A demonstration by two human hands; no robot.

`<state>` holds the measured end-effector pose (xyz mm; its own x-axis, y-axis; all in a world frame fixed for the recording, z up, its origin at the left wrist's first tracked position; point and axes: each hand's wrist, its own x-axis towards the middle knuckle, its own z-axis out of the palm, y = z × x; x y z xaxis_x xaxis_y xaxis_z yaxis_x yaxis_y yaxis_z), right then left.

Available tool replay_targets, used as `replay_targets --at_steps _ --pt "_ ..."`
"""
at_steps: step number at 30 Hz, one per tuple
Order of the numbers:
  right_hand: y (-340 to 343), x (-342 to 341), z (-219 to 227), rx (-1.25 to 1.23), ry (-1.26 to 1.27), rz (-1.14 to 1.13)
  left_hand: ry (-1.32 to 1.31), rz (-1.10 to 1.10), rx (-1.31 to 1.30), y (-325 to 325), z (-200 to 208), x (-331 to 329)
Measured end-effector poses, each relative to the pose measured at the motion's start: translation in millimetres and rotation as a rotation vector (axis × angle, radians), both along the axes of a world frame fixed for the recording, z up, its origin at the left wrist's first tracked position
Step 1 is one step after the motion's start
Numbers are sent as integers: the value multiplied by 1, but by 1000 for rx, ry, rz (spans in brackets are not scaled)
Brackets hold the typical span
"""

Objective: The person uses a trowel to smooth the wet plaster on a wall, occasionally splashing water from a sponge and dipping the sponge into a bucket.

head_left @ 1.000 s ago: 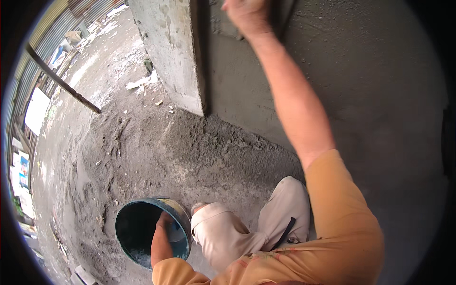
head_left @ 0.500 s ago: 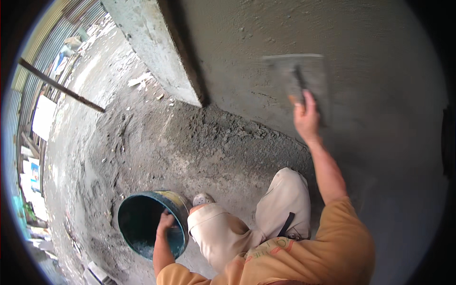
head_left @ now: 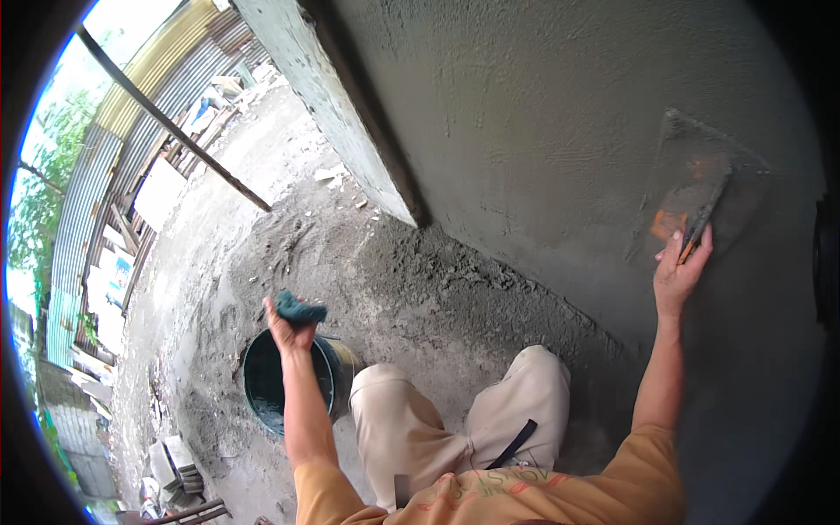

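My left hand (head_left: 287, 336) is raised above the bucket, its fingers round a dark teal, wet-looking sponge (head_left: 302, 309). Under that forearm a round bucket (head_left: 344, 363) stands tilted on the ground, dark inside with a little pale liquid low down. My right hand (head_left: 676, 278), at the far right, grips the handle of a plastering float (head_left: 704, 179). The float's broad plate lies against or very near the wet grey wall (head_left: 542, 114); some orange shows by the handle, and its outline is blurred.
A pale concrete post edge (head_left: 350, 131) juts out at the wall's left. Loose mortar (head_left: 464, 267) lines the wall's foot. To the left are a slanting pole (head_left: 175, 127), corrugated sheets (head_left: 79, 236) and stacked grey blocks (head_left: 175, 464). My bent knees lie between bucket and wall.
My left hand has come up out of the bucket, now showing the sponge. My right hand has carried the float to the right along the wall. The view has shifted, showing more background.
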<state>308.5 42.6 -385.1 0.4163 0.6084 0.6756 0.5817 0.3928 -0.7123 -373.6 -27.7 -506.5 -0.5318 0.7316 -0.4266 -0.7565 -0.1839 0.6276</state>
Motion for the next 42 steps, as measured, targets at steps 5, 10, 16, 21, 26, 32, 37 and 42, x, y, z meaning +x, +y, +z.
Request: replay_targets --at_steps 5,10,16,21,26,32,37,42 --pt "1 -1 7 55 -261 -53 169 28 319 176 129 65" --pt "-2 2 15 81 -280 -59 604 -194 418 304 396 227" --pt "3 18 -3 126 -144 -89 1184 -502 340 258 277 322" --pt "53 -68 95 325 303 246 1164 -541 -27 156 126 131" --pt "164 -221 157 414 184 583 882 -298 -366 43 43 -11" --pt "288 -397 -28 232 74 442 802 -91 -308 3 -33 -12" --pt "180 -329 -216 -522 60 471 1105 -202 -269 8 -67 -35" --pt "58 -111 -245 -375 -155 205 1244 -195 -169 16 -63 -8"
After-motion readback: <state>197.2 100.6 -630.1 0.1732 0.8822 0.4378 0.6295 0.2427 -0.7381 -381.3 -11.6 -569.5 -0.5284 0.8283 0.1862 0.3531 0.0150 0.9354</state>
